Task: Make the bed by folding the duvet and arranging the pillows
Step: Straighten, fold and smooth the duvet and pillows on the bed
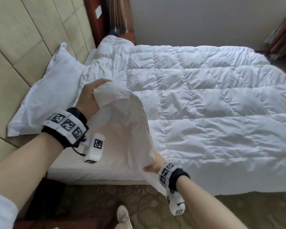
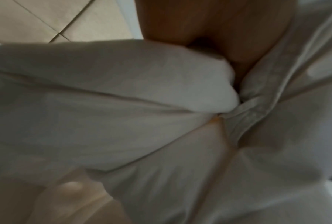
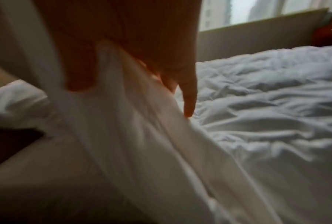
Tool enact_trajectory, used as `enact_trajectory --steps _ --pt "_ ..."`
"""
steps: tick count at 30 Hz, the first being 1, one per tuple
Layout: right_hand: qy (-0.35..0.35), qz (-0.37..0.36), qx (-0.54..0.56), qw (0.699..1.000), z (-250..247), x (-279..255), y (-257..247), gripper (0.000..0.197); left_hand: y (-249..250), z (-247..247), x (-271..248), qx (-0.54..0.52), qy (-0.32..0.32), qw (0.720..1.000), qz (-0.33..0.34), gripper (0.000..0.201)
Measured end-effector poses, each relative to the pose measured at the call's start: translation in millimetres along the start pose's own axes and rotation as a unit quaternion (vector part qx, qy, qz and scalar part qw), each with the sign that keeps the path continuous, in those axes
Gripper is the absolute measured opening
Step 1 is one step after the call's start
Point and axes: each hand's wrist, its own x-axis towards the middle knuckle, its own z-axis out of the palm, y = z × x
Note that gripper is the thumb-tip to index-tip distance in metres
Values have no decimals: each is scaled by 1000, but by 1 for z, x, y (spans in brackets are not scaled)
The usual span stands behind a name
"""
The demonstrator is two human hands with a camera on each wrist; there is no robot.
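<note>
Both hands grip duvet corner, long axis left-right.

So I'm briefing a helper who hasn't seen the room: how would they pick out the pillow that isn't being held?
Start at the beige panelled headboard at the head of the bed. The plump white rectangular pillow lies on the mattress right against it, beside the white quilted duvet. Unlike the limp white pillow gripped by the left hand and right hand, no hand touches it.

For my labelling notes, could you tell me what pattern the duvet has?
The duvet is plain white, stitched into large quilted squares; the head view shows it best.
</note>
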Motion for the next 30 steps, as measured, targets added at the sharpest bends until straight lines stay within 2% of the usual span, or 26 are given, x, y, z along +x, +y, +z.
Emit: enact_trajectory --steps 2,3,4,6,8,10,14,17,20,22,24,27,28,30 --pt "72 76 -38 994 -3 8 5 55 1 -18 8 -29 32 999 19 33" --pt "91 112 -44 989 -12 11 7 39 -1 -25 11 -7 45 999 28 30" --pt "109 140 -35 983 -25 18 9 32 -8 -33 17 18 61 998 31 31" --pt "167 175 0 970 -65 27 10 29 -29 -44 30 57 86 995 8 31" --pt "230 178 34 956 -114 43 5 31 -62 -51 46 131 114 983 -55 39" --pt "293 145 42 944 -165 63 -15 32 -96 -57 65 182 123 967 -130 49" --pt "372 56 20 926 -258 131 -94 32 -152 -65 123 206 126 937 -253 60" --pt "395 28 -8 918 -324 189 -165 33 -184 -82 193 223 116 927 -279 62" --pt "415 -14 -59 908 -382 237 -236 33 -198 -99 269 224 122 933 -253 64" --pt "435 -41 -90 895 -423 283 -292 32 -208 -116 336 205 162 934 -243 68" --pt "443 -56 -111 888 -445 315 -320 32 -220 -122 378 174 240 922 -249 55" --pt "404 -3 -129 905 -456 389 -324 31 -260 -127 431 76 382 868 -308 52" --pt "380 40 -142 913 -448 414 -315 30 -274 -123 439 63 401 856 -321 53" --pt "334 133 -202 911 -420 449 -289 38 -306 -110 438 63 384 856 -339 54"
